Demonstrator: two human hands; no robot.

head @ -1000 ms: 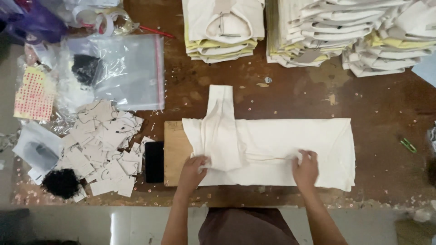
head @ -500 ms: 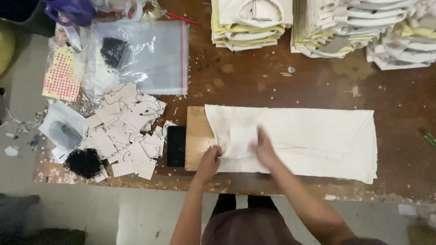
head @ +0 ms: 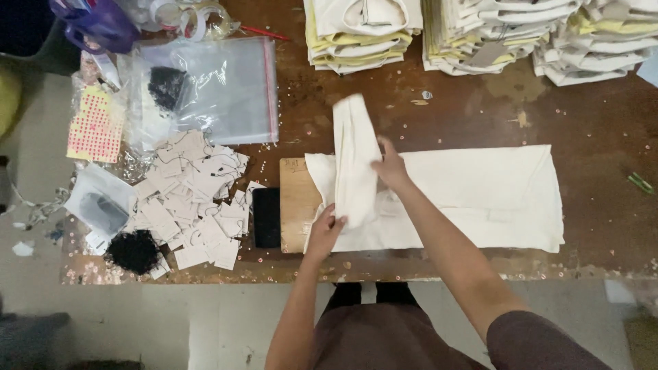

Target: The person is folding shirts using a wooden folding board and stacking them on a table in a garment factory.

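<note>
A cream cloth garment [head: 480, 195] lies flat across the brown table, its left part over a wooden board [head: 296, 199]. A narrow folded strip of the garment [head: 355, 147], like a sleeve, runs upward past the garment's top edge. My left hand [head: 327, 226] pinches the strip's lower end near the table's front edge. My right hand [head: 391, 166] presses on the strip's right side, fingers spread flat on the cloth.
Several stacks of folded cream garments [head: 363, 31] line the back of the table. A clear zip bag [head: 205, 89], a heap of paper tags [head: 192, 195], a black phone-like slab [head: 266, 217] and a black thread bundle [head: 133, 250] sit at left. Small green snips [head: 641, 181] lie at right.
The view shifted. My right hand moved left from the garment's lower edge onto the folded strip, which was laid flat half a second ago and now points upward again.
</note>
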